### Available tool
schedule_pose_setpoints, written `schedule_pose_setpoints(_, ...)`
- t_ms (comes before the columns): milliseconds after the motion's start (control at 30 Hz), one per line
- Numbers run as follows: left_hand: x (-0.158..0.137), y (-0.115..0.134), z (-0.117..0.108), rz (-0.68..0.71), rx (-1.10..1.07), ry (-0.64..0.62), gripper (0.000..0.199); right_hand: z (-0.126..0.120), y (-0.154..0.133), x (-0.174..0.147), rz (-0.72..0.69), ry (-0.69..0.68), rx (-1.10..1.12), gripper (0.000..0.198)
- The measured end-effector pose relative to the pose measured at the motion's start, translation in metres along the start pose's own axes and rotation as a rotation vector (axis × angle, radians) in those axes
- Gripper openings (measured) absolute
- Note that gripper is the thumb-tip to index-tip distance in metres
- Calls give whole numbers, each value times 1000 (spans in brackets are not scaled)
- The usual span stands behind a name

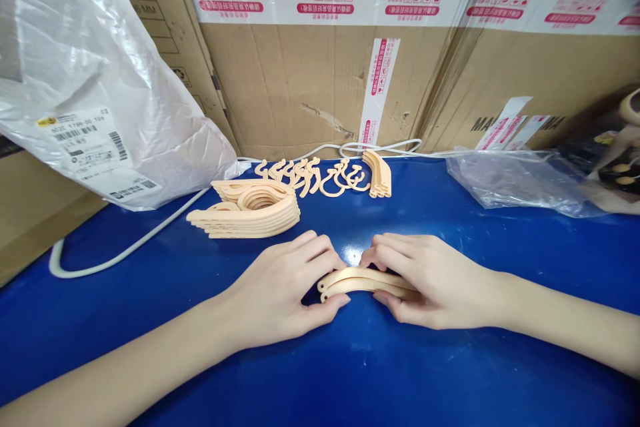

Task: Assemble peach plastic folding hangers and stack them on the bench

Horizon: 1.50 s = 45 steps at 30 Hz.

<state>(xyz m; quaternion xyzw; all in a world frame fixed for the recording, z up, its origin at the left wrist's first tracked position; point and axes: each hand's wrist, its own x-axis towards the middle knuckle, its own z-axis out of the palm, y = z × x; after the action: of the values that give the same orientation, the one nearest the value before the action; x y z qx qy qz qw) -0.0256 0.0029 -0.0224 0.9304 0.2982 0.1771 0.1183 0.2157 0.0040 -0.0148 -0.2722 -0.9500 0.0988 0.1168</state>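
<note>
- Head view: a pair of curved beige strips lies between both hands, just above or on the blue table; contact with the surface cannot be confirmed.
- Handling (judged): light and stiff, probably plastic; smooth faces may slide against each other. Thin holed ends are likely the weakest points. Grip across both long edges, near each end, keeping the two pieces nested.
- Orientation: long axis runs roughly from nine to three o'clock. Holed ends point to nine; the bow faces twelve. Opposite ends are hidden by the fingers.
- Left hand: thumb and fingers pinched about the strips near the holed ends.
- Right hand: clasped around the other half, thumb on the six o'clock side.
- From the strips, at ten o'clock: stack of beige frames.
- At eleven: loose beige hooks.
- At twelve: bundle of curved strips, apart from the hands; cardboard box behind.
- At two: clear plastic bag.
</note>
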Motion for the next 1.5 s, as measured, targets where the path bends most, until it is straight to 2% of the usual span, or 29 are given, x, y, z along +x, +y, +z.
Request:
schedule_pose_setpoints(167,1,1,-1,-5,10,-16,12,-1,4,0,12,-27,-28,25)
schedule_pose_setpoints(700,1,4,-3,-82,-65,-106,8,0,7,0,-1,-46,22,27)
schedule_pose_setpoints(933,1,4,-2,-66,47,-88,10,-2,5,1,23,9,23,35)
schedule_pose_setpoints(1033,-1,6,-2,-21,139,-53,12,-5,9,3,75,126,-73,32)
schedule_pose_setpoints(1133,-4,10,0,25,202,-23,12,-14,21,10,120,216,-267,26)
schedule_pose_setpoints(1233,-7,13,2,41,213,-6,12,-27,38,23,149,199,-453,23)
schedule_pose_setpoints(1333,-9,14,5,28,196,-4,12,-37,53,43,194,171,-538,23)
schedule_pose_setpoints(1500,-9,15,2,-7,159,-17,17,-36,68,73,290,41,-611,23)
